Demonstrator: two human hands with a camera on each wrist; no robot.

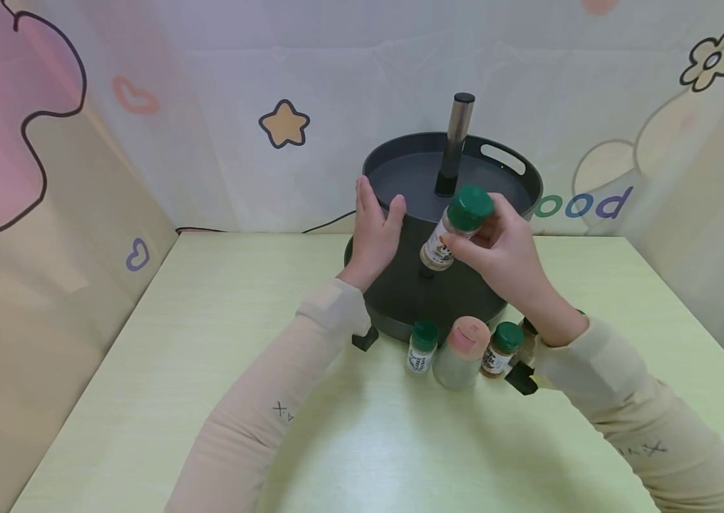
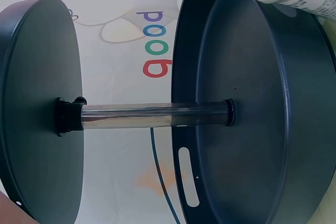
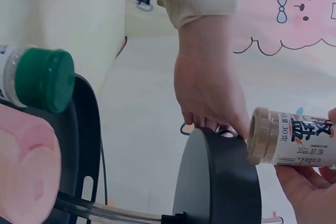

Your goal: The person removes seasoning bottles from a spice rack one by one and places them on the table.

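Note:
In the head view my right hand [image 1: 509,249] holds a spice jar [image 1: 440,246] with a green lid, tilted, in front of the black two-tier turntable rack [image 1: 422,299]. Thumb and fingers pinch the jar's sides; its printed label [image 3: 307,140] shows in the right wrist view. My left hand [image 1: 375,231] rests against the left side of the upper tray [image 1: 394,167], fingers mostly straight along it. In front of the lower tier stand a small green-lidded jar [image 1: 422,349], a wider jar with a pink top [image 1: 461,356] and another green-lidded jar [image 1: 502,349].
A metal post [image 1: 457,139] joins the tiers and rises above the upper tray, which has a cut-out handle [image 1: 503,158]. Another item, partly hidden, stands by my right wrist. The pale table [image 1: 240,285] meets a printed curtain [image 1: 227,128] at the back.

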